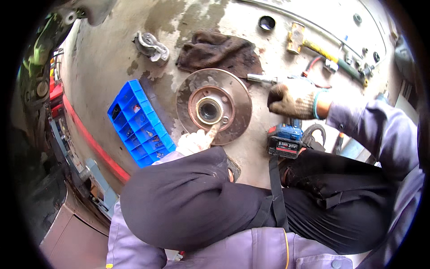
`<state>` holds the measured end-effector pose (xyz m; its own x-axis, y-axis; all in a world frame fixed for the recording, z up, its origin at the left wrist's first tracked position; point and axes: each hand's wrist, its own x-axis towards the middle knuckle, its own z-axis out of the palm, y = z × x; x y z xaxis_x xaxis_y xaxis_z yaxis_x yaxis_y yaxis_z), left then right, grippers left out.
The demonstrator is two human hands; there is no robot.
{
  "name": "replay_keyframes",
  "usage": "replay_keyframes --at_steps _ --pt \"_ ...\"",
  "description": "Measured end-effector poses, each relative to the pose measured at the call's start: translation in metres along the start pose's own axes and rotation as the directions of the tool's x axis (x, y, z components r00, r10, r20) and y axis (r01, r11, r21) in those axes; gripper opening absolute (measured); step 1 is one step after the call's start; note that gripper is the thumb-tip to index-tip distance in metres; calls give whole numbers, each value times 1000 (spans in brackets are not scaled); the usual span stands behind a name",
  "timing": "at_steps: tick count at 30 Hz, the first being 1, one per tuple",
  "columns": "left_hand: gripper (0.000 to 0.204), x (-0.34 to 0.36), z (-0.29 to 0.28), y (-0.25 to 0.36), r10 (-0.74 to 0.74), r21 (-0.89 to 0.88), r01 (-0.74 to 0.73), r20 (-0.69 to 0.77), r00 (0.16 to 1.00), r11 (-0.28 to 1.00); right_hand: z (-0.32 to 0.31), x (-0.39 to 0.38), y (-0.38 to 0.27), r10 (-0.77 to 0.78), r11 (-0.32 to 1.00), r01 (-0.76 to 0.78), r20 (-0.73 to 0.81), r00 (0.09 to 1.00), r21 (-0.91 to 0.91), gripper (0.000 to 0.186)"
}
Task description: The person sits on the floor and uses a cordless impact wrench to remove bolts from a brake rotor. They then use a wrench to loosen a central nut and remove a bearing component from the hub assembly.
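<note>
Against the left grip (194,142), brake disc (229,106)

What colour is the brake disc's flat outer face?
The brake disc looks mottled rusty brown with greyer patches; best seen in the head view.

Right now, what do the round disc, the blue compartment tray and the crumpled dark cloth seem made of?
Disc: metal, probably cast iron or steel; grey-brown with a dull sheen and rust-like staining.
Tray: likely moulded plastic; even bright blue, with thin divider walls.
Cloth: fabric, fibre unclear; matte dark brown, with soft folds.
</note>
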<state>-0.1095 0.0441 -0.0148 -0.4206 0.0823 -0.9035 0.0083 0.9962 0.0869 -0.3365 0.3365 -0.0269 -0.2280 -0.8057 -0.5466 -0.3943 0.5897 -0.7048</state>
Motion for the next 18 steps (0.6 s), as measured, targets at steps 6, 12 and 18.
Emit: replay_keyframes --at_steps 6,12,18 --pt "63 2 -7 -1 49 -50 -48 14 999 998 -5 0 -40 211 955 -241 174 962 175 23" --pt "62 -1 -12 -9 74 -86 -67 80 994 994 3 3 -29 -35 978 20 67 997 209 26" --pt "64 7 -15 -8 189 3 -190 -86 978 982 -3 0 -45 227 915 -253 116 967 315 30"
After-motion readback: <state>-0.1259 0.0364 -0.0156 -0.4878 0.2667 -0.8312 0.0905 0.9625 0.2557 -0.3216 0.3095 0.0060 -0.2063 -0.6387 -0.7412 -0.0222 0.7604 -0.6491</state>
